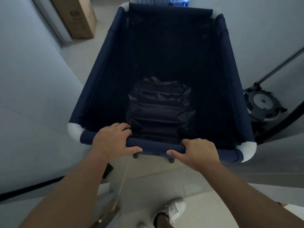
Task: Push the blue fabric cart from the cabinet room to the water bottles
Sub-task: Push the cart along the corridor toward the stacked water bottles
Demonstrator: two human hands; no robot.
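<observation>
The blue fabric cart (105, 63) fills the middle of the view, deep and dark inside, with white corner joints. My left hand (111, 140) grips the near rim bar on its left part, fingers wrapped over the top. On the right part of the same bar my right hand (195, 152) is wrapped around it too. A crumpled dark sheet (158, 111) lies at the bottom of the cart. Packs of water bottles (174, 0) show just beyond the cart's far rim, at the top edge of the view.
A tall cardboard box (79, 17) leans at the wall on the far left. White walls close in on both sides. A grey wheeled stand base with a slanted pole (263, 102) sits to the right of the cart. My white shoe (174, 209) is on the tiled floor.
</observation>
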